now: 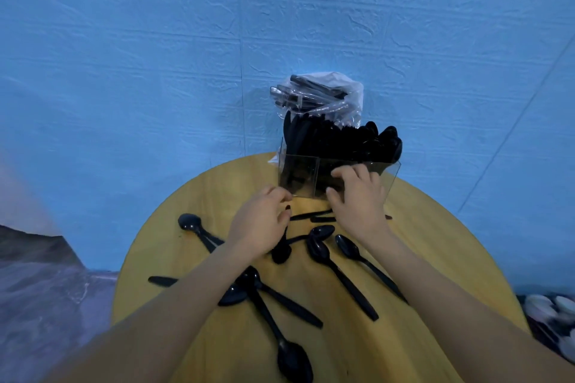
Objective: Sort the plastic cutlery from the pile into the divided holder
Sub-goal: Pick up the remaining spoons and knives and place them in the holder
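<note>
- At the far edge of the round yellow wooden table [193, 214], against the blue textured wall [155, 71], stands the clear plastic divided holder [300, 177], upright, its compartments crowded with glossy black plastic cutlery whose tops rise above the rim.
- Behind the holder sits a crumpled clear plastic bag [323, 96] with more black pieces inside.
- On the tabletop nearer the person lies the loose pile of black plastic spoons [323, 253], shiny, oval-bowled and long-handled, scattered at crossing angles; one black spoon at the left [190, 223] lies apart from the rest.
- Two short black handles [314, 216] lie just before the holder, between the hands.
- The left hand [259, 224] hovers by the holder's near left corner with fingers curled down; it seems to pinch a dark piece, though the grip is hidden.
- The right hand [359, 196] rests spread-fingered against the holder's front wall, fingers relaxed, gripping nothing.
</note>
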`<state>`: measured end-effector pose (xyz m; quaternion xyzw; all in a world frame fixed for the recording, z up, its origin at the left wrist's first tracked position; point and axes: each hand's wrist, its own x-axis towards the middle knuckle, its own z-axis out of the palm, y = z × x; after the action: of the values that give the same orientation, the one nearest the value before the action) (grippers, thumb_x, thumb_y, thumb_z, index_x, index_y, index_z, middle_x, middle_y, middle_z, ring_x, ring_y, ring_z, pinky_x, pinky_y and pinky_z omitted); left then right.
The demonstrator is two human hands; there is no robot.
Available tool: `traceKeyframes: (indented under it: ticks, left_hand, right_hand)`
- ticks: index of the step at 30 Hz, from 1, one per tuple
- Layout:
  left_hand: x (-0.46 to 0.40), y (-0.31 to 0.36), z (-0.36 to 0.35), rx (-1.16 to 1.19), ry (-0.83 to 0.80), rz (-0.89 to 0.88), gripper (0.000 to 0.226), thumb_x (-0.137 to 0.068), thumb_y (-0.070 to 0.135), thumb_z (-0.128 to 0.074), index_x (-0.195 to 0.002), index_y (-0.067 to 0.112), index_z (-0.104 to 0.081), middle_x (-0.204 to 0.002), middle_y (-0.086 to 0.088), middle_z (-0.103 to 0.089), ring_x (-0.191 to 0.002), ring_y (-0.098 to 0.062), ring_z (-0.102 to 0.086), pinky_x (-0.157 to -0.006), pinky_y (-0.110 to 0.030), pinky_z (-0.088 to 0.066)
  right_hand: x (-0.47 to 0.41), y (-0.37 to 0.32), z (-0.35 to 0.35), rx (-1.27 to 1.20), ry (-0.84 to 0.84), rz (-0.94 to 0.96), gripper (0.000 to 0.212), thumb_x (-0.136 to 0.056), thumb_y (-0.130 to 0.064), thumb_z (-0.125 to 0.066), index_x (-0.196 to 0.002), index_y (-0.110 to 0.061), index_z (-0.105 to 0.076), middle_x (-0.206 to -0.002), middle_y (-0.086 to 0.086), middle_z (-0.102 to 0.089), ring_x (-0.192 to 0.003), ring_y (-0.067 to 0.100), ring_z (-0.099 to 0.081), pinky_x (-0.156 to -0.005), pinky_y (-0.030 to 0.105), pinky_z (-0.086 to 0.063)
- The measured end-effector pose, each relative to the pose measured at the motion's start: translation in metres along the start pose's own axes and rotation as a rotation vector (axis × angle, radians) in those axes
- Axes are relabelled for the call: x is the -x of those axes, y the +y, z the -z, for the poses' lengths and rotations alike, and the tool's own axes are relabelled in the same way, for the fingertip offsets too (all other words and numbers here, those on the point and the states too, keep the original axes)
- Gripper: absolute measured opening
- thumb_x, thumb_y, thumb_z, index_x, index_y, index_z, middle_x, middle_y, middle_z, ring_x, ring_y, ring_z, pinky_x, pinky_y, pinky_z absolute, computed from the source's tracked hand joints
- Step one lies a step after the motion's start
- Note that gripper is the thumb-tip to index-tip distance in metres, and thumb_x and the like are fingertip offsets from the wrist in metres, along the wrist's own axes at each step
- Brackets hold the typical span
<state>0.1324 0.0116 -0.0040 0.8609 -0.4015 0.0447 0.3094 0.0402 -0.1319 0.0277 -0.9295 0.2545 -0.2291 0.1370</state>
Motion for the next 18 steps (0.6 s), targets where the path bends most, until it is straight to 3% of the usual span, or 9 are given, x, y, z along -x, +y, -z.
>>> traceKeyframes:
  ticks: [5,8,14,18]
  left_hand:
    - [0.02,0.01,-0.018,-0.122,-0.108,0.008,0.034,-0.095,0.031,-0.049,-0.128,0.02,-0.051,-0.124,0.001,-0.052,-0.111,-0.016,-0.05,-0.09,-0.031,-0.046]
    - [0.026,0.016,-0.026,-0.205,-0.119,0.034,0.034,-0.095,0.033,-0.048,-0.127,0.021,-0.05,-0.121,0.001,-0.055,-0.11,-0.017,-0.048,-0.091,-0.031,-0.044]
    - [0.037,0.032,-0.029,-0.289,-0.131,0.082,0.026,-0.097,0.031,-0.045,-0.119,0.022,-0.055,-0.118,0.001,-0.057,-0.112,-0.019,-0.045,-0.094,-0.032,-0.032]
    - [0.046,0.04,-0.026,-0.225,-0.143,0.131,0.025,-0.098,0.029,-0.044,-0.116,0.018,-0.057,-0.114,-0.003,-0.058,-0.108,-0.02,-0.047,-0.091,-0.032,-0.035]
  right_hand:
    - [0.06,0.023,-0.011,0.055,-0.248,-0.19,0.065,-0.089,-0.058,-0.047,-0.137,-0.015,-0.04,-0.135,0.007,-0.04,-0.125,0.028,-0.034,-0.102,0.039,-0.032]
    - [0.082,0.028,-0.009,0.072,-0.308,-0.247,0.074,-0.084,-0.067,-0.047,-0.136,-0.014,-0.039,-0.135,0.007,-0.039,-0.125,0.028,-0.034,-0.101,0.039,-0.032]
    - [0.103,0.033,-0.005,0.013,-0.266,-0.246,0.051,-0.09,-0.051,-0.051,-0.124,-0.012,-0.049,-0.122,0.007,-0.047,-0.116,0.026,-0.043,-0.097,0.038,-0.038]
    - [0.11,0.036,-0.002,-0.059,-0.243,-0.206,0.026,-0.095,-0.034,-0.051,-0.103,-0.01,-0.057,-0.106,0.009,-0.058,-0.098,0.025,-0.054,-0.08,0.037,-0.046]
